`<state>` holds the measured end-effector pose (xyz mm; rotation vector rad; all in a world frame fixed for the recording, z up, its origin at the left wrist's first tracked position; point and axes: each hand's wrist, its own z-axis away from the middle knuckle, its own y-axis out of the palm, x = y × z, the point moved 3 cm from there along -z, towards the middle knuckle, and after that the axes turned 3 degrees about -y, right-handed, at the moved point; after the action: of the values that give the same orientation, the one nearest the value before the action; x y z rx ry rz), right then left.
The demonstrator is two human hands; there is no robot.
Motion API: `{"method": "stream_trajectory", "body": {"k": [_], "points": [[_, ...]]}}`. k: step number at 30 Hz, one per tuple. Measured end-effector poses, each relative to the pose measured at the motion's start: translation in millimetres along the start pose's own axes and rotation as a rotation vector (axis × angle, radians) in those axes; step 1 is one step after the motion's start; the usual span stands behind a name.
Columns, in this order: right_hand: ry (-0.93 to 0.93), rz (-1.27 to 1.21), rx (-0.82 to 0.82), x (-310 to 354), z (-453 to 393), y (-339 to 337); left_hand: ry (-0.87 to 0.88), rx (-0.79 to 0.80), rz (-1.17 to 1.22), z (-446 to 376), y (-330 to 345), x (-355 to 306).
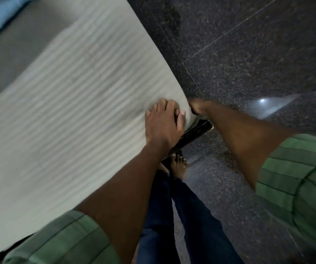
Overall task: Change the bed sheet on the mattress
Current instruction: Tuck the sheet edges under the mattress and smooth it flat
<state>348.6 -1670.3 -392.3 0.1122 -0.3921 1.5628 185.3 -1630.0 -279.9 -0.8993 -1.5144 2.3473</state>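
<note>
Seemingly to tuck the sheet (73, 103), the left hand (162, 122) presses spread on the mattress's near-right corner while the right hand (198, 107) reaches under, its fingers hidden.

A pale striped sheet (73, 103) is spread over the mattress, its near right corner pressed by the left hand (162, 122), fingers laid flat with the thumb over the edge. The right hand (196, 107) is tucked beneath that corner, its fingers hidden. A dark bed frame (195, 133) and speckled floor (248, 54) are seen below.
</note>
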Motion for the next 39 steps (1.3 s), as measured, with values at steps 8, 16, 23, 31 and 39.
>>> {"method": "stream_trajectory", "body": {"k": [8, 16, 23, 31, 39], "points": [[-0.130, 0.217, -0.440, 23.5, 114.7, 14.6, -0.008, 0.374, 0.049, 11.8, -47.6, -10.7], [-0.317, 0.311, -0.494, 46.2, 257.4, 50.5, -0.213, 0.428, 0.054, 89.6, -158.7, -0.8], [-0.452, 0.488, -0.381, 84.0, 372.7, 119.3, -0.371, 0.244, 0.195, 169.9, -260.7, 14.4], [-0.635, 0.693, -0.276, 124.2, 478.3, 238.2, -0.552, 0.001, 0.437, 294.0, -325.9, 90.2], [-0.753, 0.778, -0.273, 155.4, 561.2, 402.7, -0.643, -0.053, 0.559, 410.5, -392.0, 197.8]]}}
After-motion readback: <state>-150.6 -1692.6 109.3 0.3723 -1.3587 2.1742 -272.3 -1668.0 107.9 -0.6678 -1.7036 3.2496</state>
